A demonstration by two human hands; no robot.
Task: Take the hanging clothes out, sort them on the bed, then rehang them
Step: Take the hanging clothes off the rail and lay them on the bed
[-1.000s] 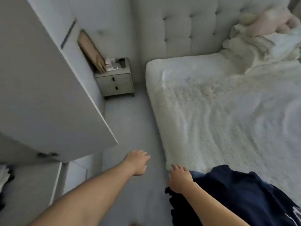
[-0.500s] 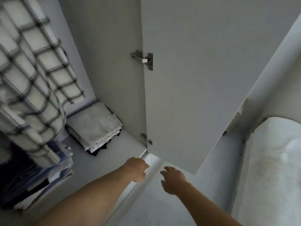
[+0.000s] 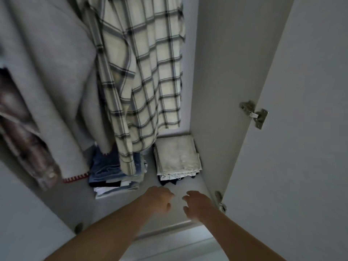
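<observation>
View swung from bed to wardrobe interior; left hand (image 3: 159,201) and right hand (image 3: 197,205) now side by side, loosely curled, empty, below checked shirt (image 3: 145,72).

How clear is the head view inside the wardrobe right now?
Head view: dim and bluish inside; the brown garment at left is motion-smeared, both hands are slightly soft, the plaid shirt reads clearly, and wide-angle bending splays the door.

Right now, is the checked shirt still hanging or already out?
Hanging. The checked shirt drapes down inside the wardrobe above the folded stacks; neither the left hand nor the right hand touches it.
</observation>
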